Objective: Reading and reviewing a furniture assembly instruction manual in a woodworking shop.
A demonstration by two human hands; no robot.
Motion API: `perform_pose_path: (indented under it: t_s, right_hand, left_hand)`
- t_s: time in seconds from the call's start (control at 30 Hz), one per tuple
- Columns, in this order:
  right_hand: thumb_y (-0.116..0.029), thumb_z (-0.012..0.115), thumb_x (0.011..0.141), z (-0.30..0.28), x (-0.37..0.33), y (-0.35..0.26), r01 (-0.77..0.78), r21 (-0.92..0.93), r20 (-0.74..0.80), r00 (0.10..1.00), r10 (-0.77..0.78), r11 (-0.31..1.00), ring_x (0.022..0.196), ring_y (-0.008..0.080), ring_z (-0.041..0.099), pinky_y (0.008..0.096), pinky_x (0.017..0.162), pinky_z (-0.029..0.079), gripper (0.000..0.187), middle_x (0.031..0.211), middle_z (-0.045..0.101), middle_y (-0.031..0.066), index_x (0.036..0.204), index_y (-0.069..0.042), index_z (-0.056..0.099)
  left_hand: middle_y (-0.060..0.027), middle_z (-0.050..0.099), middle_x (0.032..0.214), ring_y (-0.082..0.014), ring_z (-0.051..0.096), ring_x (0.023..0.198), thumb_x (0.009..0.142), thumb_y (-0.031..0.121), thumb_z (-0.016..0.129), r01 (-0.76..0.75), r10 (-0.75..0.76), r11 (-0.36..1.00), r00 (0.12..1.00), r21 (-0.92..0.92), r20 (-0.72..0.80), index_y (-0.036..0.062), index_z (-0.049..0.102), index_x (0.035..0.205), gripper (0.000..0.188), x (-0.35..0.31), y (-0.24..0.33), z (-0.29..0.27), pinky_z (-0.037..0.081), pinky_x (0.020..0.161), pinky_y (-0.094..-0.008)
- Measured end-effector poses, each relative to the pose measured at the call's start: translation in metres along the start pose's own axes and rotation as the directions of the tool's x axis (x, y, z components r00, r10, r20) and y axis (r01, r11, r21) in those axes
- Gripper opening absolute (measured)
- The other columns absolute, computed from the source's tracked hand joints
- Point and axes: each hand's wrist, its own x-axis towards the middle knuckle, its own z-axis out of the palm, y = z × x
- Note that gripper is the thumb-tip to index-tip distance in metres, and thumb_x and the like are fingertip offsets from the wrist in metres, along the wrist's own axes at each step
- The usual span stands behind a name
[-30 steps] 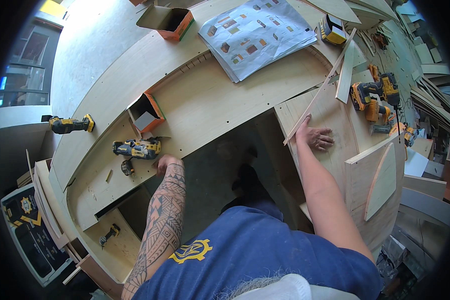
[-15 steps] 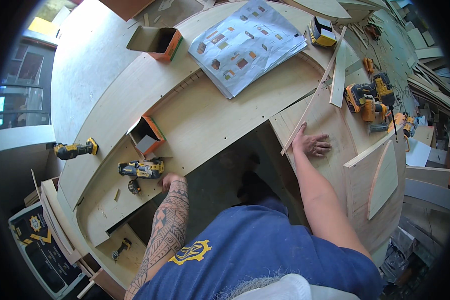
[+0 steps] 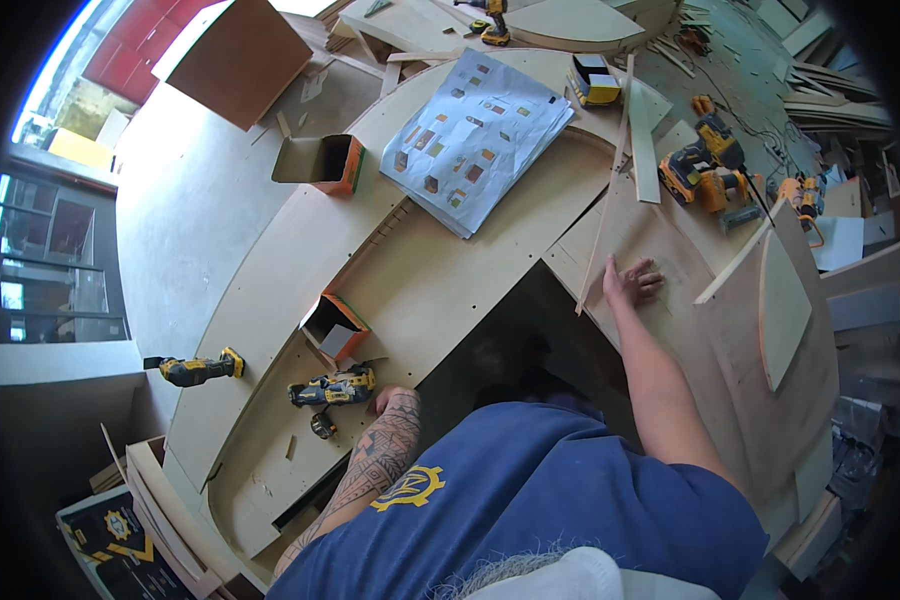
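My left hand (image 3: 394,393), below a tattooed forearm, is at the inner edge of the curved plywood top (image 3: 450,290); its fingers are mostly hidden. Close beside it lies a yellow-and-black power tool (image 3: 345,386), with a small round black-and-yellow part (image 3: 322,425) near that. My right hand (image 3: 635,284) rests on the plywood panel (image 3: 675,320) on the right, fingers stretched out and holding nothing. A thin wooden strip (image 3: 604,225) runs just left of that hand. Printed sheets with small coloured pictures (image 3: 475,140) lie on the far part of the top.
Two open orange-and-dark cardboard boxes (image 3: 348,170) (image 3: 336,329) stand on the left side. Another yellow-and-black tool (image 3: 198,369) lies at the left rim. Cordless tools (image 3: 705,170) are grouped at the right, by an upright panel (image 3: 785,300). Offcuts (image 3: 835,105) pile up beyond.
The view has shifted, so more of the far area shows, including a brown box and a drill. Both hands stay at about the same places on the wood.
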Motion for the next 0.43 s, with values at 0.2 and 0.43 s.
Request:
perform_pose_path:
  t_s: [0.2,0.43]
  right_hand:
    - [-0.057,0.057,0.1,-0.019,-0.026,0.109,0.326,0.633,-0.016,0.912,-0.41,0.702,0.146,0.0402,0.04,0.0434,0.12,0.034,0.081,0.156,0.042,0.0305,0.153,0.003,0.04]
    - [-0.035,0.064,0.103,-0.009,-0.289,0.358,0.125,0.693,0.17,0.929,-0.33,0.71,0.128,0.0281,0.062,0.0394,0.11,0.046,0.056,0.135,0.065,0.0229,0.14,0.006,0.054]
  left_hand:
    - [-0.0123,0.078,0.091,-0.0265,0.074,0.082,0.067,0.02,0.09,-0.228,0.228,0.974,0.972,-0.012,0.062,0.0097,0.082,0.081,0.02,0.022,0.045,-0.01,0.059,0.075,-0.0488]
    - [-0.013,0.075,0.077,-0.0272,0.073,0.07,0.065,0.02,0.088,-0.273,0.295,0.953,0.934,0.134,-0.201,0.0094,0.08,0.075,0.016,0.026,0.037,-0.012,0.059,0.066,-0.0481]
